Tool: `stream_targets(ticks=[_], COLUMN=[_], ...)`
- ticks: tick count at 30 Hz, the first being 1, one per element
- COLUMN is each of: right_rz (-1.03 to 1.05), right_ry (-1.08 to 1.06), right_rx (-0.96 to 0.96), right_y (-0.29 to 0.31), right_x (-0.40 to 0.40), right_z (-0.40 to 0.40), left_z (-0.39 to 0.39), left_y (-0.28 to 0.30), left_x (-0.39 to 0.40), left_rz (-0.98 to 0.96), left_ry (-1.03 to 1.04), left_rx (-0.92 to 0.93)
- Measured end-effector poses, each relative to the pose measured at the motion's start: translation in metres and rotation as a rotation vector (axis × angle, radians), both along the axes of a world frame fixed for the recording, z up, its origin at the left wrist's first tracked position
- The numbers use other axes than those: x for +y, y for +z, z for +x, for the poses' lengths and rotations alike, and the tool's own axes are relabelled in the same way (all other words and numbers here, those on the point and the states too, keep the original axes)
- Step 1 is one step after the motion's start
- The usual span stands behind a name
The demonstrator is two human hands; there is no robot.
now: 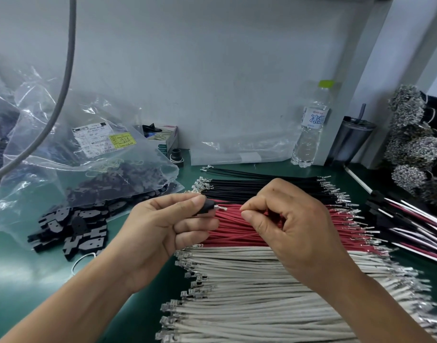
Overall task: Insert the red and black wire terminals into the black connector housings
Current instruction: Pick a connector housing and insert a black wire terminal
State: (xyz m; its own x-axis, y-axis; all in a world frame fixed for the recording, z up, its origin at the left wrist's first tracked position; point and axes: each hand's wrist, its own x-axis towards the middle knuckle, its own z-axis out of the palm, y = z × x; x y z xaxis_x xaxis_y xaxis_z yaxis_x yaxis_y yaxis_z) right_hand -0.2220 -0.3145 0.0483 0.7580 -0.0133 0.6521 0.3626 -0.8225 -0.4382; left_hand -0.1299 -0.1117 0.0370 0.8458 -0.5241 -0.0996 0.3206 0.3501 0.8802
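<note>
Housing meets red wire, mid-air
Small black connector housing [207, 206] held up, red wire's metal terminal [220, 207] right at its opening; red wires [237, 229] and black wires [249, 188] lie behind.

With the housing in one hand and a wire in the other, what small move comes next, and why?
Probably push the terminal left into the housing: its metal tip sits at the opening, apparently not yet seated; the left hand grips the housing, the right hand pinches the wire.
</note>
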Motion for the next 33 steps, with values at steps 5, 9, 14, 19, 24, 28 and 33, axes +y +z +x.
stream_targets(ticks=[5,9,14,19,24,28,33], right_rz=[0.024,0.036,0.027,0.048,-0.1,-0.401,-0.459], right_ry=[-0.017,-0.009,-0.017,-0.025,-0.011,-0.089,-0.106], right_rx=[-0.017,-0.015,-0.011,-0.017,-0.055,-0.169,-0.254], right_y=[0.0019,0.0028,0.0019,0.0015,0.0048,0.0077,0.0039], right_x=[-0.0009,0.0004,0.0013,0.0003,0.0013,0.0001,0.0075], right_z=[0.0002,-0.0006,-0.0011,-0.0008,-0.0026,-0.0037,-0.0019], left_z=[0.0016,0.0018,0.0016,0.0018,0.003,0.0015,-0.0013], left_y=[-0.0004,0.0,0.0003,0.0003,0.0,0.0005,-0.0009], left_x=[0.0005,-0.0003,-0.0001,-0.0004,0.0007,0.0006,-0.0002], left_rz=[-0.008,-0.005,-0.008,-0.011,-0.007,0.027,0.034], left_ry=[-0.023,-0.03,-0.035,-0.047,-0.042,-0.077,-0.117], left_rx=[0.008,0.009,0.012,0.012,0.021,0.019,0.056])
